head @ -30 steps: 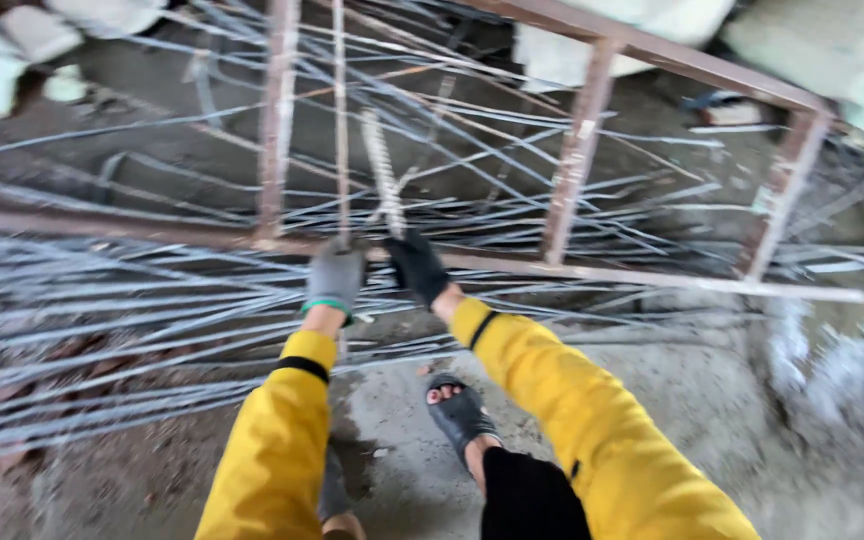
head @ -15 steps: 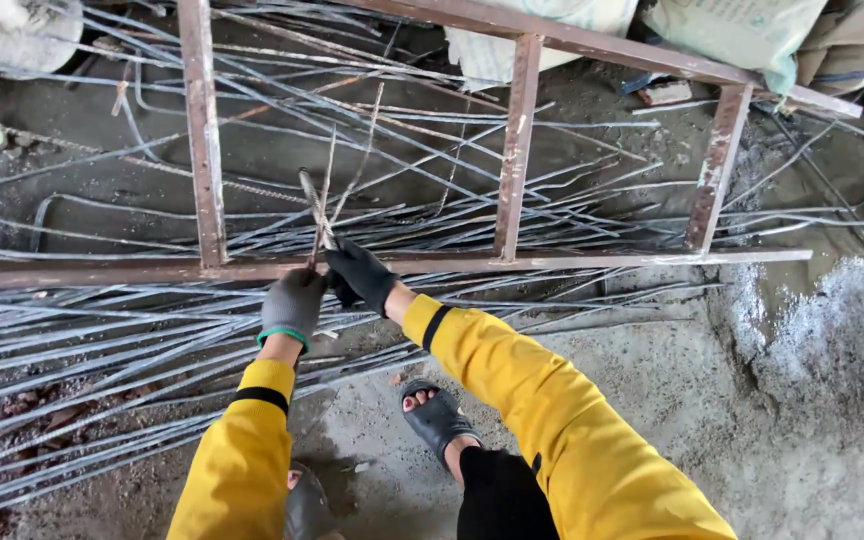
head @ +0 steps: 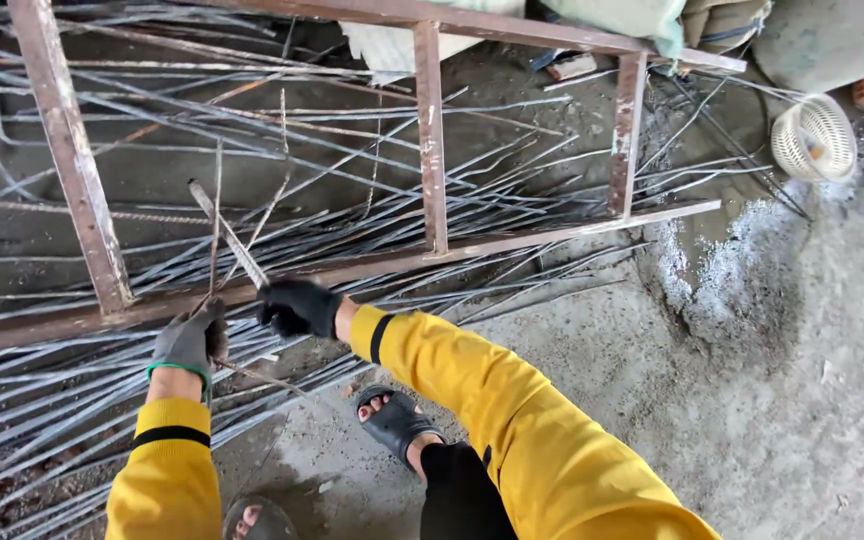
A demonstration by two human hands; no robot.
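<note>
My left hand (head: 190, 340), in a grey glove with a green cuff, is closed around a thin steel rod (head: 215, 232) that rises upward past the rusty frame rail (head: 512, 243). My right hand (head: 298, 306), in a black glove, grips a short ribbed bar (head: 227, 233) that slants up to the left. Both hands sit at the near rail of the rusty metal frame. Under and behind it lies a heap of long grey steel rods (head: 42, 400). Both sleeves are yellow.
My sandalled feet (head: 394, 425) stand on rough concrete (head: 752, 420). The frame's uprights (head: 430, 140) rise ahead. A white round basket (head: 814, 138) sits at the far right, with sacks (head: 632, 15) behind the frame. Pale powder (head: 712, 275) covers the ground at the right.
The view has swung right and down. Both hands stay at the frame rail with the rods; the ribbed bar now leans further to the left.
</note>
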